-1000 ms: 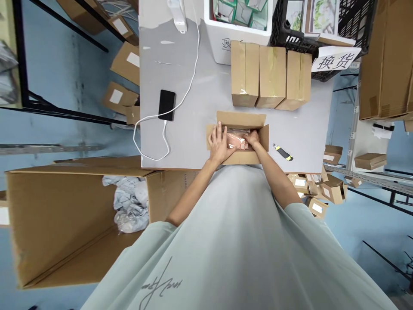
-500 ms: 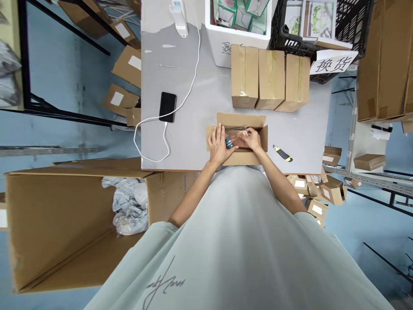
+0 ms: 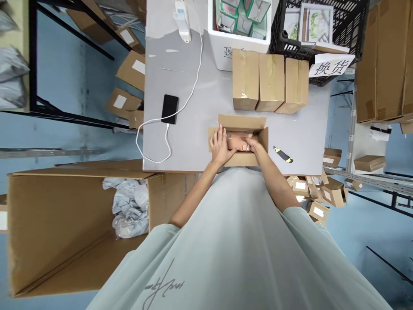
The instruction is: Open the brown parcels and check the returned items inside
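Note:
An open cardboard box [image 3: 241, 122] lies on the grey table [image 3: 190, 103] near its front edge. Inside it sits a pinkish item in clear wrap [image 3: 238, 141]. My left hand [image 3: 220, 146] rests on the box's left rim, fingers stretched over the edge and touching the item. My right hand [image 3: 253, 144] is down inside the box with its fingers curled on the item's right end.
Three closed cartons [image 3: 271, 82] stand behind the box. A black phone [image 3: 169, 109] on a white cable lies to the left, a utility knife [image 3: 283, 155] to the right. A white bin [image 3: 240, 26] and black crate [image 3: 319, 26] stand at the back. A big open carton [image 3: 64, 224] is on the floor at left.
The wrapped item was lifted and turned half a second ago, showing a blue part; now it lies lower in the box with the pink side up. Both hands stay at the box.

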`<state>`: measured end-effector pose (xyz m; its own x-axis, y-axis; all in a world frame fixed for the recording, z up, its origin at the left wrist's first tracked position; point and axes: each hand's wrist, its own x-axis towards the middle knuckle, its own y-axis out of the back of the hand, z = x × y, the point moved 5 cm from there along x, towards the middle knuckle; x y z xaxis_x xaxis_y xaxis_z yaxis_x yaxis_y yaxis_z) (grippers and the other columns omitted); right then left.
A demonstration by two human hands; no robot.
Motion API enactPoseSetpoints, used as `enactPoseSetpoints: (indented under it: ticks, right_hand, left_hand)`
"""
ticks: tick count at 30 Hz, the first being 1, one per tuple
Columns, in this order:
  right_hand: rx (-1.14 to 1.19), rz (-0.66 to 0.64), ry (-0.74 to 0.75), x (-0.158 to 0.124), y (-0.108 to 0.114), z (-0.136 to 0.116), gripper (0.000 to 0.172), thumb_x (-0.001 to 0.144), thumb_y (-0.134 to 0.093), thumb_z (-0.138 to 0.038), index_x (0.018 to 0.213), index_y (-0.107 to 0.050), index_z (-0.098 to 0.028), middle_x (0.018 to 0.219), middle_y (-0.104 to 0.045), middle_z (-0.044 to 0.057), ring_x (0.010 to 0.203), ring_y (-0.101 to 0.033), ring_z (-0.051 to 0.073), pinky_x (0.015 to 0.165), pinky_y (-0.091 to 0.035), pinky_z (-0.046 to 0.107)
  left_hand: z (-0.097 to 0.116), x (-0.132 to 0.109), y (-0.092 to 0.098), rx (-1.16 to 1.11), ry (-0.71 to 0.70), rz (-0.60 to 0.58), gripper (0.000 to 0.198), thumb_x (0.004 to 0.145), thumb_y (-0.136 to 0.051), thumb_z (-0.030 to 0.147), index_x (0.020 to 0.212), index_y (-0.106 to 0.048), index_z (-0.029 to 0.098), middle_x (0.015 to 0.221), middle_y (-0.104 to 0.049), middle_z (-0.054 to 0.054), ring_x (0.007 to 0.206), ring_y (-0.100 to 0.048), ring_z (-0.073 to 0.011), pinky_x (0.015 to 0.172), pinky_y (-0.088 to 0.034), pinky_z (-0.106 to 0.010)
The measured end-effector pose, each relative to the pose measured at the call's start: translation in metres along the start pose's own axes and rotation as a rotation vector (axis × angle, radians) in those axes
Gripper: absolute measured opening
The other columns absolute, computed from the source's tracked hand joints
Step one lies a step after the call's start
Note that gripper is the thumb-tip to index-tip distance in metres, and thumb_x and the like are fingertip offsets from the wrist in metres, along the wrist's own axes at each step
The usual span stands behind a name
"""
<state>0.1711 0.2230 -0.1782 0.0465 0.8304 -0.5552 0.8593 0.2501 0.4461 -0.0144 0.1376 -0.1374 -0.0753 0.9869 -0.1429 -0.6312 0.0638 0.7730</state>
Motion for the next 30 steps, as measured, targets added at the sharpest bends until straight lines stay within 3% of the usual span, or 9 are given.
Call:
enactPoseSetpoints:
  ticks: [6, 11, 15, 19, 21, 24, 27, 30]
  right_hand:
    - [0.083, -0.106, -0.087, -0.010, -0.013, -0.004, 0.014, 0.090, -0.084, -0.017, 0.098, -0.072, -0.017, 0.089, -0.082, 0.006, 0.087, -0.077, 0.022, 0.086, -0.069, 0.036]
    - [0.100, -0.112, -0.017, -0.030, -0.011, -0.024, 0.017, 0.089, -0.081, -0.017, 0.105, -0.075, -0.018, 0.108, -0.085, 0.006, 0.103, -0.080, 0.022, 0.101, -0.066, 0.035]
    - [-0.088, -0.049, 0.204, -0.062, 0.030, -0.041, 0.024, 0.090, -0.083, -0.032, 0.111, -0.076, -0.022, 0.114, -0.085, 0.006, 0.113, -0.079, 0.030, 0.112, -0.063, 0.045]
    - [0.003, -0.063, 0.410, -0.104, 0.085, -0.045, 0.035, 0.092, -0.080, -0.041, 0.122, -0.075, -0.023, 0.126, -0.083, 0.008, 0.122, -0.077, 0.032, 0.117, -0.061, 0.046]
    - [0.068, -0.102, 0.473, -0.122, 0.107, -0.045, 0.040, 0.094, -0.081, -0.050, 0.123, -0.075, -0.023, 0.127, -0.082, 0.008, 0.123, -0.076, 0.032, 0.117, -0.061, 0.047]
    - [0.097, -0.155, 0.533, -0.144, 0.125, -0.048, 0.047, 0.092, -0.086, -0.060, 0.122, -0.078, -0.025, 0.125, -0.081, 0.008, 0.122, -0.076, 0.032, 0.116, -0.061, 0.048]
    - [0.116, -0.182, 0.559, -0.160, 0.127, -0.056, 0.050, 0.091, -0.089, -0.063, 0.126, -0.082, -0.026, 0.126, -0.080, 0.007, 0.124, -0.076, 0.033, 0.115, -0.061, 0.047]
    - [0.120, -0.182, 0.558, -0.169, 0.120, -0.065, 0.050, 0.094, -0.088, -0.062, 0.129, -0.082, -0.027, 0.128, -0.081, 0.008, 0.126, -0.076, 0.033, 0.116, -0.062, 0.048]
  left_hand:
    - [-0.001, -0.001, 0.000, 0.001, -0.012, 0.017, 0.119, 0.097, -0.071, 0.078, 0.186, -0.034, 0.010, 0.197, -0.019, -0.026, 0.185, -0.017, -0.0465, 0.146, -0.017, -0.067]
    - [-0.001, -0.001, 0.001, -0.019, -0.011, 0.033, 0.123, 0.098, -0.071, 0.083, 0.188, -0.028, 0.011, 0.196, -0.020, -0.027, 0.186, -0.017, -0.0454, 0.146, -0.018, -0.067]
    - [-0.006, 0.000, 0.008, -0.094, -0.002, 0.023, 0.139, 0.092, -0.081, 0.083, 0.191, -0.016, 0.012, 0.195, -0.025, -0.029, 0.185, -0.019, -0.0456, 0.148, -0.020, -0.066]
    - [-0.001, -0.001, 0.039, -0.271, -0.058, 0.005, 0.147, 0.087, -0.090, 0.081, 0.193, -0.007, 0.022, 0.196, -0.028, -0.025, 0.182, -0.030, -0.0438, 0.146, -0.031, -0.062]
    - [0.012, -0.004, 0.060, -0.322, -0.141, -0.039, 0.140, 0.088, -0.091, 0.080, 0.193, -0.016, 0.026, 0.196, -0.029, -0.020, 0.181, -0.034, -0.0433, 0.145, -0.037, -0.059]
    - [0.041, -0.012, 0.084, -0.380, -0.264, -0.176, 0.110, 0.093, -0.088, 0.073, 0.185, -0.045, 0.030, 0.186, -0.052, -0.014, 0.170, -0.052, -0.0417, 0.140, -0.046, -0.057]
    - [0.066, -0.019, 0.095, -0.469, -0.318, -0.256, 0.077, 0.099, -0.082, 0.065, 0.168, -0.069, 0.032, 0.159, -0.076, -0.012, 0.142, -0.075, -0.0370, 0.123, -0.061, -0.050]
    - [0.073, -0.023, 0.100, -0.524, -0.311, -0.221, 0.051, 0.100, -0.078, 0.060, 0.138, -0.088, 0.028, 0.125, -0.086, -0.010, 0.110, -0.083, -0.0315, 0.102, -0.067, -0.043]
